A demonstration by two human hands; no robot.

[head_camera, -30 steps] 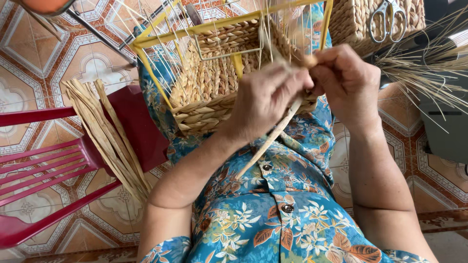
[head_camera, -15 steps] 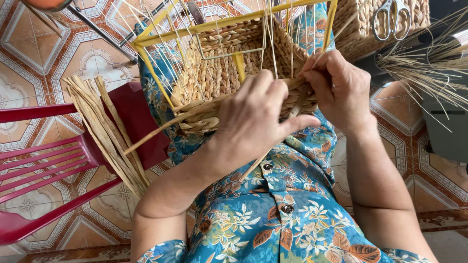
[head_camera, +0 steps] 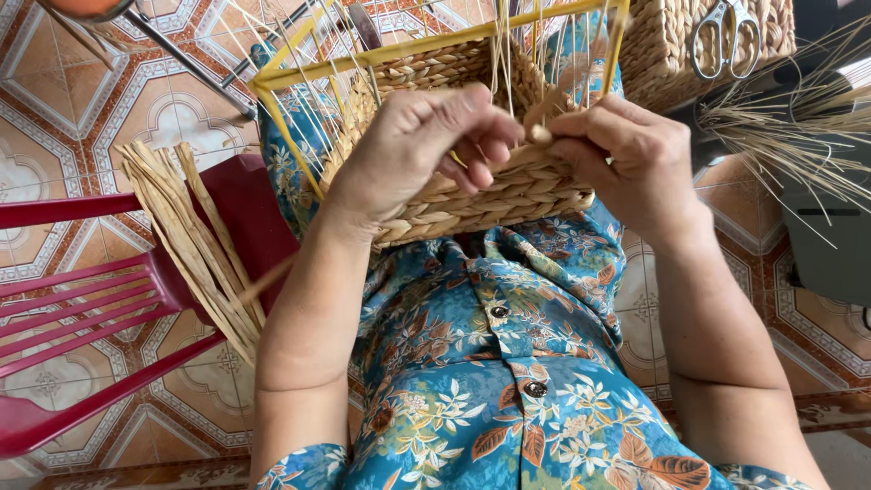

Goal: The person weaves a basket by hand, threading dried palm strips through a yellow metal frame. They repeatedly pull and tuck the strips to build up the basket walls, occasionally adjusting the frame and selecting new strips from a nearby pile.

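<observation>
I see the half-woven basket (head_camera: 472, 195) resting on the lap; my left hand (head_camera: 426, 145) and right hand (head_camera: 626, 150) each pinch the straw strand (head_camera: 542, 134) closed at its near rim.

Upright thin stakes (head_camera: 508, 54) fence the basket (head_camera: 490, 195) in your lap. A red chair (head_camera: 109, 299) holding straw strips (head_camera: 195, 245) blocks your left; patterned floor (head_camera: 136, 118) lies open beyond.
</observation>
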